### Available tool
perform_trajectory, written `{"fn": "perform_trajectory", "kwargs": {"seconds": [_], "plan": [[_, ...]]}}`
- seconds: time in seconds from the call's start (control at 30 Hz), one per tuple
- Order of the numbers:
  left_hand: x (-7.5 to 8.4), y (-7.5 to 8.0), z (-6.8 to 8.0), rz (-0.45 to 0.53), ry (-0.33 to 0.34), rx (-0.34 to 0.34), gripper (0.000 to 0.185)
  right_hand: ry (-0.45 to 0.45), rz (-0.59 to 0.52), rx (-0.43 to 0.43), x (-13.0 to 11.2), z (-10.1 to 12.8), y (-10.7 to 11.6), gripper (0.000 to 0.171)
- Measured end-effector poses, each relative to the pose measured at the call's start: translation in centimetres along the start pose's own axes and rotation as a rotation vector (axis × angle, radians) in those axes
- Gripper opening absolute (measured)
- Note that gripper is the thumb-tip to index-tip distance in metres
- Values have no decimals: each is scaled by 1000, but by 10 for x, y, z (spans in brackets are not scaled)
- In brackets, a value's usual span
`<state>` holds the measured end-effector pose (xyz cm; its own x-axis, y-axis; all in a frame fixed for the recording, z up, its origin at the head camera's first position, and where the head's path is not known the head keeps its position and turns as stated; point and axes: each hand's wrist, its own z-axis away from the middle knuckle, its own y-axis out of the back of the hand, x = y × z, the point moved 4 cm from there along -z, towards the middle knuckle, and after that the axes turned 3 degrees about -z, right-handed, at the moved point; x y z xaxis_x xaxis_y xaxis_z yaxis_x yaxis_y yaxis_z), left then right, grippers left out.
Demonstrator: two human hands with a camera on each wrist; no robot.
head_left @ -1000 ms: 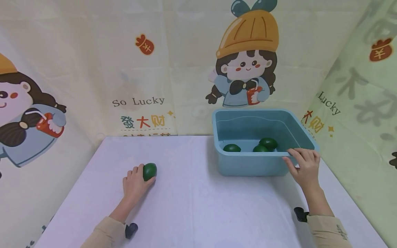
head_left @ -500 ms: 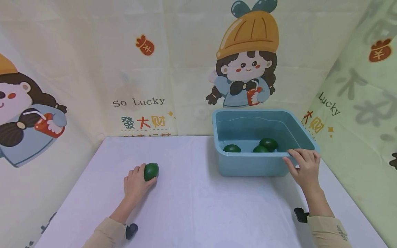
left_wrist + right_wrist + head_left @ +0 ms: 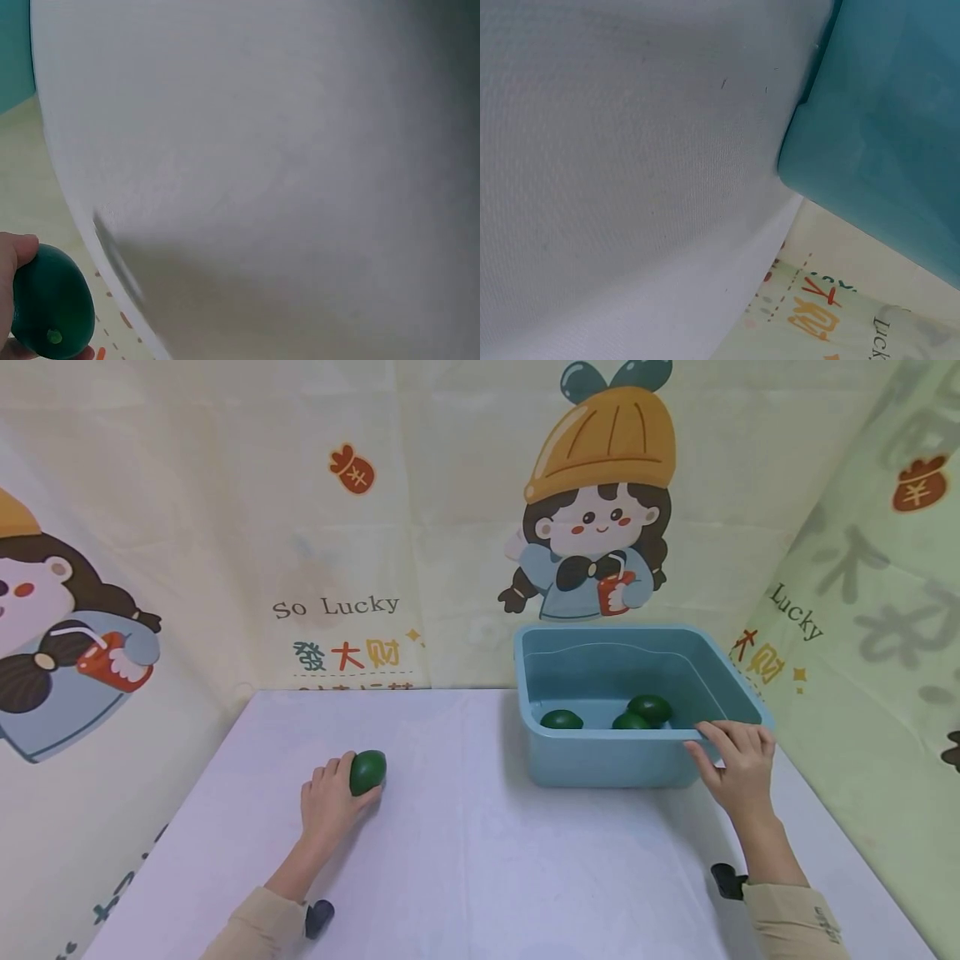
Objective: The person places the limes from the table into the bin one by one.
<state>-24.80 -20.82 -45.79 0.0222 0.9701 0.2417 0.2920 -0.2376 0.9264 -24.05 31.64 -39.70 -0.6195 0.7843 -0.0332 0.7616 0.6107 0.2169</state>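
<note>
On the left side of the table, my left hand point(image 3: 327, 800) grips a dark green avocado point(image 3: 368, 772) between thumb and fingers. In the left wrist view the same avocado point(image 3: 54, 304) shows a small pale stem spot, and a shadow falls on the table beside it. A blue plastic bin point(image 3: 611, 760) stands at the back right. My right hand point(image 3: 738, 768) holds its front rim near the right corner, fingers over the edge and thumb outside. Inside the bin lie three avocados, one at the left point(image 3: 562, 719) and two touching further right point(image 3: 649, 710).
A white cloth point(image 3: 465, 860) covers the table. Printed fabric point(image 3: 450, 510) rises behind it and along both sides, close to the bin's back. The bin's wall point(image 3: 885, 135) fills the right of the right wrist view. Black devices point(image 3: 318, 918) sit at both wrists.
My left hand has shifted slightly right and away from me with the avocado, which has turned a little in the grip. The right hand and the bin have stayed put.
</note>
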Motion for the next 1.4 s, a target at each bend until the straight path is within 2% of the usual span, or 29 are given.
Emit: {"fn": "perform_trajectory", "kwargs": {"seconds": [0.57,1.4], "plan": [[16,8,-6,-5,-5,15,70,-5,3,-1,0,1,2,49],[41,15,-25,11,-28,20,71,-1,-25,26,-11,-10,1,50]]}}
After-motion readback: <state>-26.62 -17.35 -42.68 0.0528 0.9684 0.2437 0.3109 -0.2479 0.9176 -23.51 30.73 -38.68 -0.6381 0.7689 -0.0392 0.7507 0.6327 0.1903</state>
